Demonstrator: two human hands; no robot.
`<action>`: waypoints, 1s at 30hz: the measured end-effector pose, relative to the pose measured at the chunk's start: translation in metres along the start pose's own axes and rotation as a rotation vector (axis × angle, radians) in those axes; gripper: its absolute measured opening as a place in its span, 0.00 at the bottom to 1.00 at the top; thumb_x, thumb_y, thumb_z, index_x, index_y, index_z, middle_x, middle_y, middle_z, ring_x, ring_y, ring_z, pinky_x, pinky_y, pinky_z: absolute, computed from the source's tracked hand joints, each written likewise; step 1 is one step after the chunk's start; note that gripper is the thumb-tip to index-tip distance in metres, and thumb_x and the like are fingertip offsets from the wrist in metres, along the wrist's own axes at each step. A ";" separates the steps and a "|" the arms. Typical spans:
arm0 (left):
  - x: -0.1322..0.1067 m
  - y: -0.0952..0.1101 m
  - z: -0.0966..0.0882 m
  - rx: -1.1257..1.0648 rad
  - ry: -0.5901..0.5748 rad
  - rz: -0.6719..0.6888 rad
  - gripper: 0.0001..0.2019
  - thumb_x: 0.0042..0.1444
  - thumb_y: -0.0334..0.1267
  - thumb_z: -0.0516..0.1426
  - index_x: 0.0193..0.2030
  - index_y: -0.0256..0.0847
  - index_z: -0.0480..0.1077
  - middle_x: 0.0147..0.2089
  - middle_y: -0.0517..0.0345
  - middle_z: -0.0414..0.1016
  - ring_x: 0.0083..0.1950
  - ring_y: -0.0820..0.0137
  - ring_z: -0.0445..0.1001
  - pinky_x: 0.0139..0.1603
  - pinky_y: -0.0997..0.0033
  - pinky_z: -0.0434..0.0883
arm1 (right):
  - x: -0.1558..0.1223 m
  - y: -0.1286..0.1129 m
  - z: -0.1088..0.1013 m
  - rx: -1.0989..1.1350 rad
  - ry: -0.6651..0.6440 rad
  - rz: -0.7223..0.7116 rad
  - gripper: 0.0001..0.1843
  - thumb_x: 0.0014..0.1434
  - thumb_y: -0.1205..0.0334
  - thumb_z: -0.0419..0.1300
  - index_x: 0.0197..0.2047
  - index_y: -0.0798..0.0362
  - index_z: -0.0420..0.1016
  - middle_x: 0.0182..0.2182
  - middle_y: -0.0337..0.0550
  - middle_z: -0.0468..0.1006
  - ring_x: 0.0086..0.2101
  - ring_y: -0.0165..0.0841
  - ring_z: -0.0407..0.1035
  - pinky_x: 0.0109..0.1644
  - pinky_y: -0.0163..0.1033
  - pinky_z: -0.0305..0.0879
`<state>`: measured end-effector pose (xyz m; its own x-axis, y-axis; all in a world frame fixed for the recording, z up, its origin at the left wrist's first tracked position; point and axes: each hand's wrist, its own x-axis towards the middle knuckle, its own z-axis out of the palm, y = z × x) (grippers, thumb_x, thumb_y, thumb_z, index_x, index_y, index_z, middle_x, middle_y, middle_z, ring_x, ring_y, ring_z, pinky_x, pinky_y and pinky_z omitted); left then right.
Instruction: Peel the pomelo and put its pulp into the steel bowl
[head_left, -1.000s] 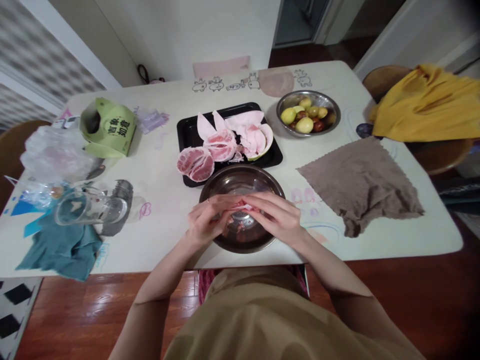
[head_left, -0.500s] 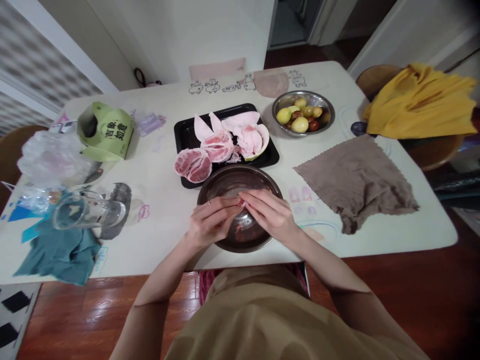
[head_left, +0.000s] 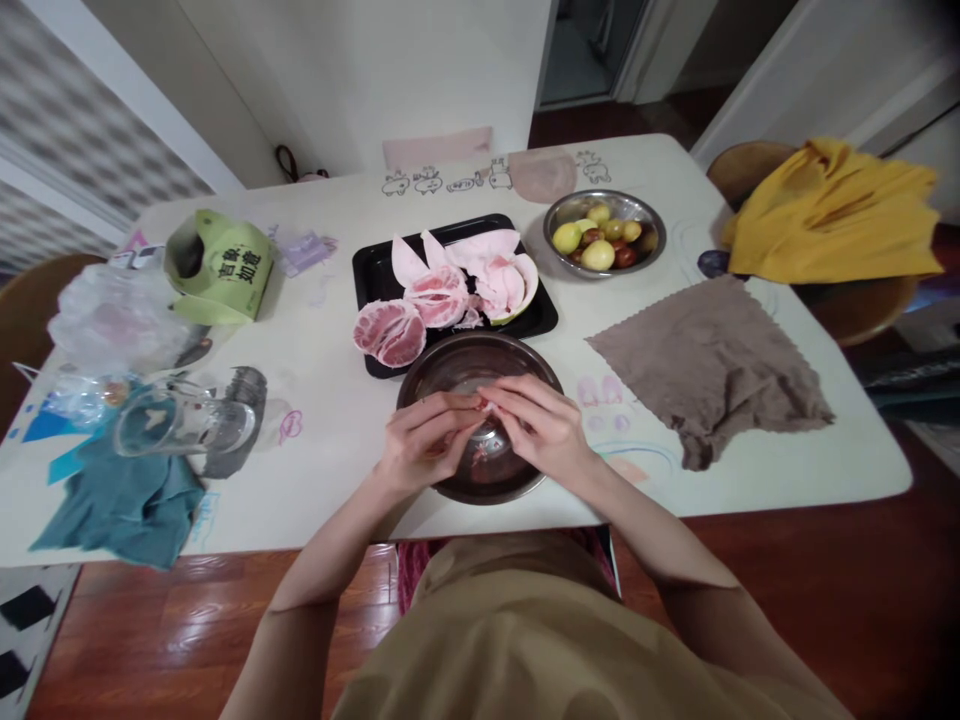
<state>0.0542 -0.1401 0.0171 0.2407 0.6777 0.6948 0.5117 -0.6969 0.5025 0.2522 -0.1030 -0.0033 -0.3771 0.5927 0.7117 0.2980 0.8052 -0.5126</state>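
Over a steel bowl (head_left: 517, 362), my left hand (head_left: 426, 438) and my right hand (head_left: 546, 432) meet with their fingertips pinched on a small pink pomelo piece (head_left: 487, 408). Most of that piece is hidden by the fingers. Inside the bowl lie a few reddish bits of pulp (head_left: 480, 456). Just behind the bowl is a black tray (head_left: 377, 268), which bears peeled pink pomelo chunks (head_left: 390, 333) at the left and pale pink peel (head_left: 502, 285) with a green rind edge at the right.
A second steel bowl (head_left: 651, 240) of green and brown fruits stands at the back right. A brown cloth (head_left: 705, 360) lies right, near a yellow cloth (head_left: 832, 220) over a chair. To the left are a glass jug (head_left: 187, 418), a teal cloth (head_left: 124, 505) and a green carton (head_left: 221, 270).
Both hands stay almost in place above the bowl, with only slight finger movement around the pomelo piece. The whole view has shifted a little.
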 end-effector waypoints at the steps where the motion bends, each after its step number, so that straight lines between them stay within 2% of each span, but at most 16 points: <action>1: 0.000 0.001 0.001 0.015 -0.002 -0.007 0.11 0.57 0.23 0.64 0.44 0.40 0.79 0.42 0.55 0.85 0.43 0.72 0.84 0.48 0.75 0.81 | 0.000 0.000 0.000 -0.019 -0.010 0.000 0.19 0.68 0.74 0.57 0.58 0.51 0.78 0.47 0.48 0.82 0.46 0.36 0.78 0.52 0.43 0.80; 5: -0.002 0.009 0.001 0.023 -0.012 -0.047 0.08 0.57 0.24 0.65 0.41 0.40 0.79 0.42 0.55 0.84 0.42 0.72 0.84 0.46 0.75 0.81 | 0.003 0.002 -0.002 -0.089 -0.025 0.046 0.17 0.68 0.74 0.56 0.55 0.52 0.80 0.46 0.48 0.83 0.45 0.37 0.79 0.51 0.43 0.80; 9: 0.000 0.012 -0.002 0.017 0.016 -0.043 0.10 0.56 0.23 0.65 0.41 0.40 0.78 0.42 0.56 0.84 0.42 0.71 0.84 0.47 0.75 0.81 | 0.008 0.002 -0.004 -0.109 -0.020 0.118 0.14 0.69 0.71 0.57 0.54 0.54 0.80 0.46 0.50 0.83 0.45 0.37 0.79 0.52 0.43 0.80; 13: 0.003 0.006 -0.005 0.017 0.049 -0.097 0.09 0.57 0.25 0.66 0.42 0.40 0.78 0.42 0.56 0.85 0.43 0.71 0.84 0.48 0.73 0.81 | 0.010 0.002 0.001 -0.057 -0.121 0.111 0.15 0.71 0.70 0.56 0.56 0.54 0.78 0.47 0.49 0.82 0.46 0.37 0.79 0.53 0.43 0.80; 18: 0.001 -0.003 -0.006 0.000 0.122 -0.233 0.12 0.56 0.31 0.70 0.46 0.40 0.78 0.41 0.56 0.84 0.40 0.71 0.83 0.41 0.75 0.81 | 0.009 0.010 0.001 -0.022 -0.187 0.133 0.13 0.69 0.67 0.60 0.56 0.53 0.79 0.48 0.49 0.83 0.48 0.38 0.79 0.56 0.45 0.79; 22: 0.000 -0.003 -0.004 -0.039 0.123 -0.279 0.10 0.58 0.33 0.69 0.46 0.41 0.78 0.43 0.55 0.85 0.42 0.70 0.84 0.44 0.73 0.83 | 0.008 0.011 -0.002 -0.026 -0.129 0.077 0.17 0.68 0.66 0.63 0.60 0.51 0.78 0.51 0.48 0.83 0.51 0.39 0.78 0.64 0.50 0.75; 27: 0.001 -0.002 -0.002 -0.149 0.092 -0.336 0.09 0.59 0.33 0.68 0.47 0.41 0.80 0.45 0.55 0.86 0.44 0.69 0.86 0.45 0.73 0.84 | 0.009 0.005 -0.005 -0.033 0.029 -0.042 0.20 0.67 0.70 0.63 0.61 0.50 0.77 0.48 0.48 0.85 0.48 0.37 0.79 0.60 0.49 0.79; 30: 0.001 -0.002 -0.003 -0.208 0.061 -0.375 0.10 0.59 0.34 0.68 0.48 0.42 0.80 0.48 0.54 0.86 0.44 0.68 0.86 0.44 0.73 0.85 | 0.008 0.004 -0.007 -0.017 0.027 -0.126 0.22 0.67 0.72 0.61 0.62 0.48 0.77 0.47 0.46 0.85 0.47 0.37 0.80 0.60 0.52 0.79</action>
<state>0.0509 -0.1382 0.0182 0.0171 0.8822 0.4705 0.3757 -0.4418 0.8147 0.2567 -0.0946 0.0037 -0.3890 0.4862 0.7825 0.2644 0.8726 -0.4108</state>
